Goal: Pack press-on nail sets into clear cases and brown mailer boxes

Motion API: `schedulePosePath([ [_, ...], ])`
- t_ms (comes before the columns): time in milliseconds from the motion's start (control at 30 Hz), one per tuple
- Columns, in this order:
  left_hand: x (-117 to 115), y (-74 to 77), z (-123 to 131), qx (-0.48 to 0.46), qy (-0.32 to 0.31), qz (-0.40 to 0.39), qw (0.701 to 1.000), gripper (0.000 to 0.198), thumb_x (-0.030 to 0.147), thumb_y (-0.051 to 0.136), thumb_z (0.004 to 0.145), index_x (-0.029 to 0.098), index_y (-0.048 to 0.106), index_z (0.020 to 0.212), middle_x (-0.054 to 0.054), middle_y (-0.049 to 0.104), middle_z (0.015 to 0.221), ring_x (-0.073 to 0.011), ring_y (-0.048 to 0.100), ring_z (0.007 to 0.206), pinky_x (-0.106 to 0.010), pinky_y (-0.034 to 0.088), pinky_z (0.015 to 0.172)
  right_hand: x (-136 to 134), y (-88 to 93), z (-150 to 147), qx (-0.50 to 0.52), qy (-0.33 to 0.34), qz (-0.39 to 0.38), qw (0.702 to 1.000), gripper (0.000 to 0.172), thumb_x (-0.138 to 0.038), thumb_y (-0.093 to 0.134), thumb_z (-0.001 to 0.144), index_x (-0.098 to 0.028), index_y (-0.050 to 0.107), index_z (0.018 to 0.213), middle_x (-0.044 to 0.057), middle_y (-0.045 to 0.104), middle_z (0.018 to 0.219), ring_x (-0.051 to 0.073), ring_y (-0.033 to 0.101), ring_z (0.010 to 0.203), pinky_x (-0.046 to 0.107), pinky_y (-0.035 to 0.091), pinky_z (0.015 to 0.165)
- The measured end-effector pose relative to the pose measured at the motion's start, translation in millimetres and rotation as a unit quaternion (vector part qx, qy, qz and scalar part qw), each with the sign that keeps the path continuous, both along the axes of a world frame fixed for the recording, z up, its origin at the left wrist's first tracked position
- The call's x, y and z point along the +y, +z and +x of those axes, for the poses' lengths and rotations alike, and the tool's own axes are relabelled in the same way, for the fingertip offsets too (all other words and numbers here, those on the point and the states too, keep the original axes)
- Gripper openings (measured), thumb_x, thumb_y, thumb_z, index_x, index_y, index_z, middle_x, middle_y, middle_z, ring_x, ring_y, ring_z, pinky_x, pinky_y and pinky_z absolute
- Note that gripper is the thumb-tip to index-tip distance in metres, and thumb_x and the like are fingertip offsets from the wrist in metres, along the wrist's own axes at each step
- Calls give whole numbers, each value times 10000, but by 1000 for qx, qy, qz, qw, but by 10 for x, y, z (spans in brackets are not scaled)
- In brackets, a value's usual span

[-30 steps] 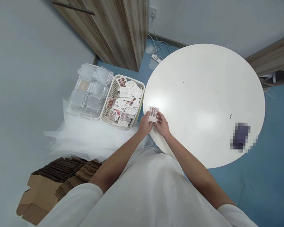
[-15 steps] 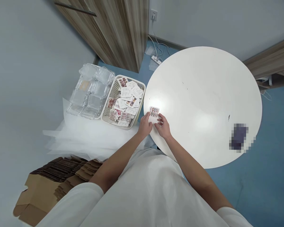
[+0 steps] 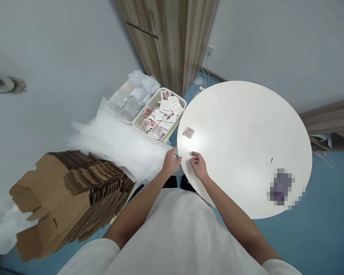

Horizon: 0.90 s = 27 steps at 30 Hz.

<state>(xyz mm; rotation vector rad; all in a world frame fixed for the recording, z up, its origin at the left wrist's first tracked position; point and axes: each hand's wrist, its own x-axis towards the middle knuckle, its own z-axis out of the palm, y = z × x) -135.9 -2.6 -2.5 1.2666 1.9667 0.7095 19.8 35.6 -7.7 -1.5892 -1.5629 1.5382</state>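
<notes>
A small card of press-on nails (image 3: 188,132) lies by itself on the round white table (image 3: 246,126), near its left edge. My left hand (image 3: 171,161) hovers at the table's rim, fingers loosely curled and holding nothing. Just to its right, my right hand (image 3: 198,165) rests on the tabletop, fingers bent and apart, also with nothing in it. Both hands are a short way below the card and do not touch it.
A cream basket (image 3: 172,130) full of nail cards stands left of the table, with clear plastic cases (image 3: 133,95) beside it. White foam sheets (image 3: 117,143) lie in front. A stack of flat cardboard boxes (image 3: 68,198) sits at lower left. A blurred dark object (image 3: 281,187) lies on the table's right.
Both hands have let go of the nail card and drawn back toward me; it now lies alone on the table. The camera has swung left, bringing the cardboard stack into view.
</notes>
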Motion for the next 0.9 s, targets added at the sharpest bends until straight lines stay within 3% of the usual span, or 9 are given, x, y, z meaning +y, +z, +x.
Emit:
schedulePosePath([
  [200, -666, 253, -199, -60, 32, -51, 996, 485, 341, 507, 778, 183, 451, 1233, -108, 501, 1254, -249, 466, 1148, -393, 409, 924, -320, 11, -18, 23, 80, -13, 996, 297, -346, 488, 733, -185, 563, 971, 73, 624, 936, 155, 563, 683, 335, 488, 679],
  [333, -842, 463, -575, -99, 56, -48, 992, 490, 378, 532, 760, 213, 469, 1217, -100, 533, 1221, -234, 538, 1058, -359, 459, 835, -312, 86, -332, 65, 140, -1, 988, 275, -400, 506, 740, -195, 585, 906, 56, 630, 777, 176, 564, 648, 324, 477, 603],
  [433, -876, 701, -921, -101, 36, -39, 993, 524, 415, 551, 740, 215, 471, 1218, -98, 556, 1191, -230, 560, 1023, -336, 464, 797, -183, 175, -714, 72, 170, 31, 982, 310, -450, 524, 728, -190, 593, 880, 40, 614, 708, 173, 553, 612, 317, 462, 572],
  [567, -821, 1068, -1408, -92, -11, -52, 994, 621, 476, 610, 665, 201, 487, 1208, -109, 574, 1165, -246, 564, 1022, -308, 453, 783, 41, 290, -1299, 76, 175, 83, 978, 354, -461, 542, 705, -172, 587, 905, 37, 607, 734, 155, 546, 606, 315, 462, 592],
  [700, -591, 1311, -1836, -94, 18, -29, 995, 651, 479, 670, 589, 208, 521, 1162, -108, 585, 1153, -249, 577, 1002, -279, 441, 782, 227, 409, -1804, 80, 196, 121, 970, 353, -392, 531, 706, -164, 562, 974, 48, 613, 811, 150, 551, 640, 324, 467, 637],
  [800, -338, 1349, -2087, -129, 55, -15, 990, 676, 461, 696, 565, 186, 518, 1157, -126, 583, 1151, -258, 581, 994, -276, 445, 761, 376, 486, -2083, 63, 224, 156, 960, 341, -321, 509, 702, -168, 553, 1004, 51, 609, 862, 155, 556, 693, 333, 464, 679],
  [900, -85, 1270, -2289, -160, 89, -3, 983, 585, 487, 668, 598, 173, 567, 1081, -121, 616, 1088, -267, 587, 971, -293, 443, 770, 593, 521, -2323, 26, 239, 195, 951, 371, -242, 457, 695, -177, 533, 1053, 48, 594, 903, 162, 552, 742, 338, 460, 708],
])
